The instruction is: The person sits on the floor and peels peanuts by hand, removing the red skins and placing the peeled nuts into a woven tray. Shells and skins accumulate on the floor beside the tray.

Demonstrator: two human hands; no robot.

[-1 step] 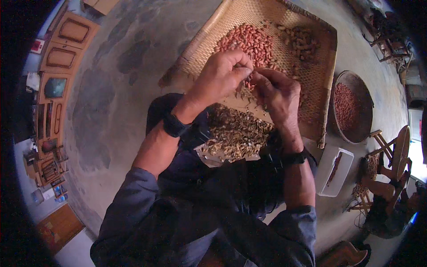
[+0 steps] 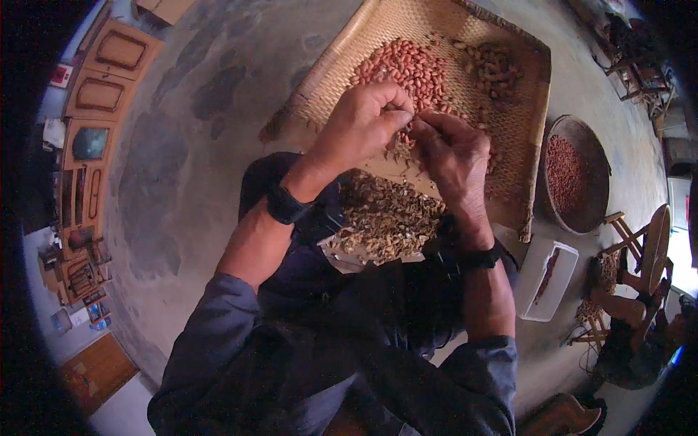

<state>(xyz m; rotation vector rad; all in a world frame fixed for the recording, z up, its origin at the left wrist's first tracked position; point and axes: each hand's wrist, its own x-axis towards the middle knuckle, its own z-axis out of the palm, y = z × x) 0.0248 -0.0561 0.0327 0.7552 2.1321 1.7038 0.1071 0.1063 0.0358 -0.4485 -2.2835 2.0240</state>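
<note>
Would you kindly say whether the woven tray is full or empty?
Partly filled: reddish kernels and brown pods lie in the woven tray without covering it fully.

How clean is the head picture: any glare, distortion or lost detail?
Head view throughout: the bright opening at right is washed out; the wooden cabinet at left bends with the fisheye; detail between left hand and right hand is unclear.

Two wristbands [image 2: 287,205] [image 2: 483,257], one squarish woven tray [image 2: 333,78]
</note>
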